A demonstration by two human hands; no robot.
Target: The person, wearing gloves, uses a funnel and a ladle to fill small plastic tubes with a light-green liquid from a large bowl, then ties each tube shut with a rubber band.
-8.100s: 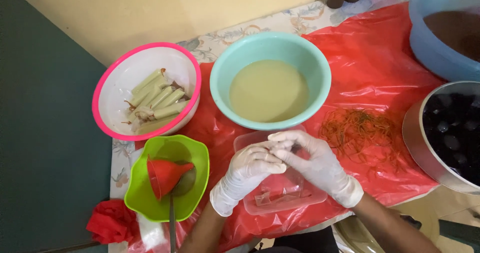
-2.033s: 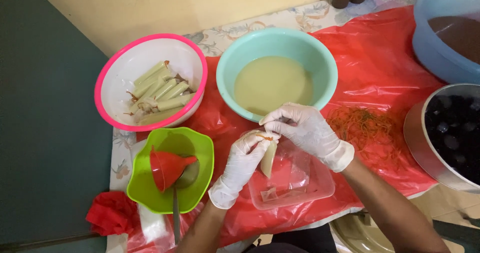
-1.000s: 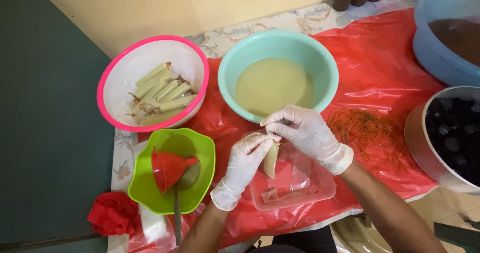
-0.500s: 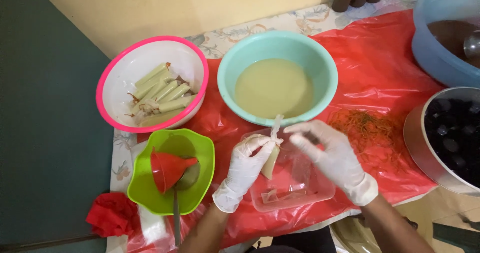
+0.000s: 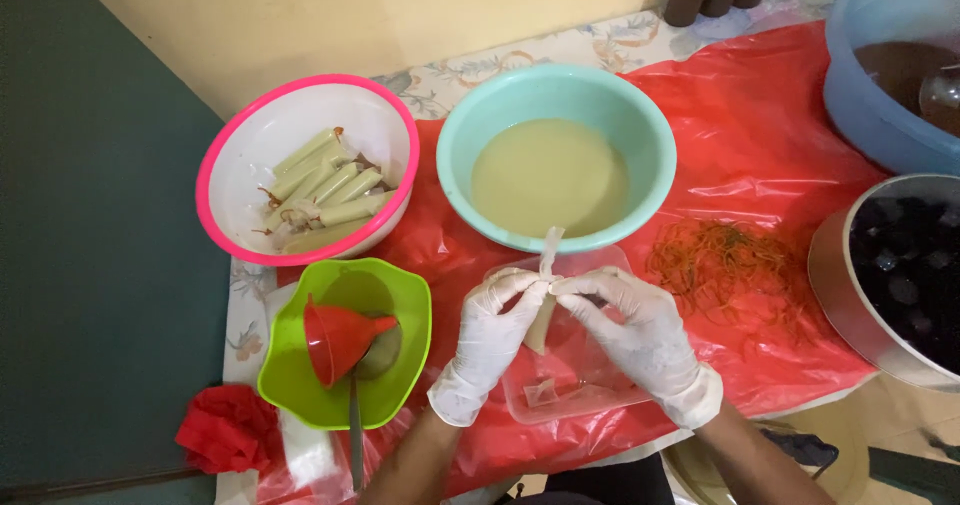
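Both gloved hands, the left hand (image 5: 487,337) and right hand (image 5: 638,333), pinch the neck of a filled plastic tube bag (image 5: 545,290) above a clear tray (image 5: 570,390), apparently tying it; a loose grip could spill liquid onto the red plastic sheet (image 5: 760,145).

table (image 5: 600,50) under a red sheet (image 5: 760,125)

on the sheet: teal bowl (image 5: 640,125), pink bowl (image 5: 230,165), green bowl (image 5: 410,365), clear tub (image 5: 560,400), loose bands (image 5: 735,265), blue basin (image 5: 860,95), steel pot (image 5: 840,295). red cloth (image 5: 225,430) at the near left corner.
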